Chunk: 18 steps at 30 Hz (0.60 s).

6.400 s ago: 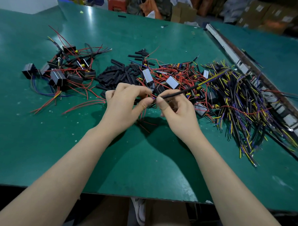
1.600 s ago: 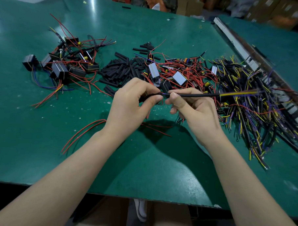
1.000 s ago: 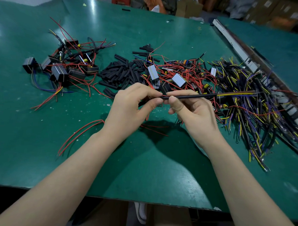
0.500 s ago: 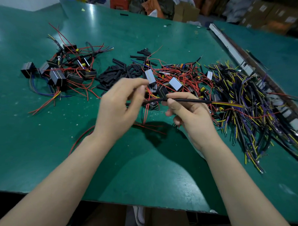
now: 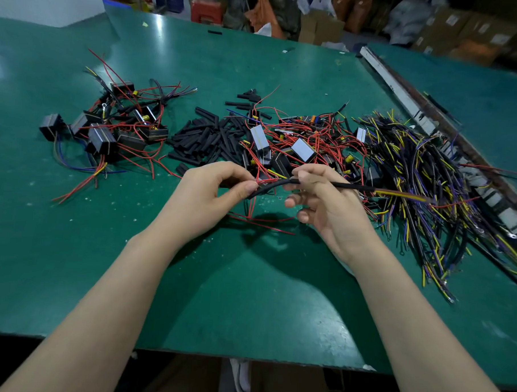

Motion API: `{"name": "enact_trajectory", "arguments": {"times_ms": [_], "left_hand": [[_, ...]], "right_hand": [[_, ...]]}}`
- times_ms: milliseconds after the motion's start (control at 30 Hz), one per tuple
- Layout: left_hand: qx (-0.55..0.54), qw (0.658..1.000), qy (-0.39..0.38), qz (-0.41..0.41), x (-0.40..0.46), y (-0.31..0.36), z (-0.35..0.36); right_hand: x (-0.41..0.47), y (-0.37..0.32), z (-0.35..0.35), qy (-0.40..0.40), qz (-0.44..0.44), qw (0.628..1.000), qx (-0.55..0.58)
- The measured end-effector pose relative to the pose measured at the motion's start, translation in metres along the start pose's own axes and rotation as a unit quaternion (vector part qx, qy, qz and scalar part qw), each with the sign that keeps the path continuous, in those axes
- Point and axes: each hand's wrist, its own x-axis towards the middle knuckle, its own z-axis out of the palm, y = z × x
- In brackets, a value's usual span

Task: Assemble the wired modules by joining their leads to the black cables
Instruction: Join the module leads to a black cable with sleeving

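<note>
Green bench mat, head view, cartons stacked behind. Right hand pinches a black cable between thumb and forefinger, other fingers loosely curled. Left hand pinches the cable's near end, where red leads meet it. Cable is thin, black-sheathed, with yellow and purple cores showing at its far end. Joint itself is hidden by the fingertips; cannot tell whether the leads are joined. Long axis runs left to right, held above the mat, far end pointing at the cable heap. Wired modules lie just behind the hands.
</note>
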Motion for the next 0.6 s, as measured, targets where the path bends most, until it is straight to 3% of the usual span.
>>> {"name": "enact_trajectory", "arguments": {"times_ms": [133,300,500,600], "left_hand": [[-0.046,0.999,-0.001,0.011,-0.002,0.003,0.001],[-0.052,0.998,0.022,0.017,-0.001,0.006,0.006],[0.027,0.998,0.024,0.057,0.000,0.013,0.004],[0.058,0.998,-0.002,0.031,-0.003,0.007,-0.004]], "right_hand": [[-0.002,0.002,0.002,0.035,-0.013,0.999,0.006],[-0.002,0.002,0.000,0.019,-0.056,0.997,-0.058],[-0.004,0.002,-0.001,0.000,-0.080,0.991,-0.108],[-0.005,0.001,-0.001,-0.007,-0.087,0.990,-0.115]]}}
